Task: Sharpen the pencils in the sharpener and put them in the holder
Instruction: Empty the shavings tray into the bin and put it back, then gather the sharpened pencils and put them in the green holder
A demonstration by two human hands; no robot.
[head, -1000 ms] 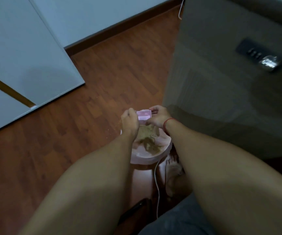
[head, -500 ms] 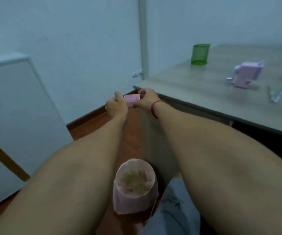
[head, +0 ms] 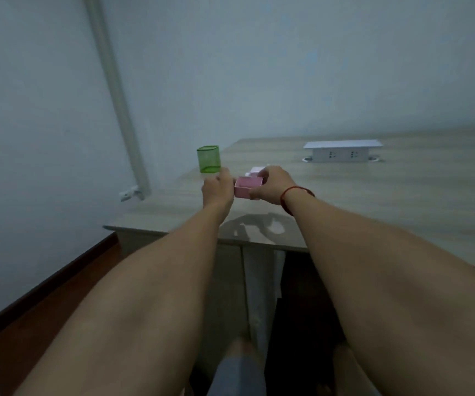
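Note:
A small pink shavings drawer (head: 247,185) is held between both hands above the grey wooden table (head: 373,201). My left hand (head: 217,188) grips its left end and my right hand (head: 272,185) grips its right end. Just behind the drawer, part of the pink sharpener (head: 256,170) shows above my right fingers; most of it is hidden. The green mesh pencil holder (head: 208,159) stands upright near the table's left corner, just left of my left hand. No pencils are in view.
A white power socket box (head: 342,151) sits on the table at the back right. The wall is close behind, with a white conduit (head: 116,90) running down it. The table's front edge (head: 202,234) lies below my forearms, with wooden floor at lower left.
My view rose from the pink bin on the floor to the tabletop. Both hands carried the pink drawer up over the table to the sharpener.

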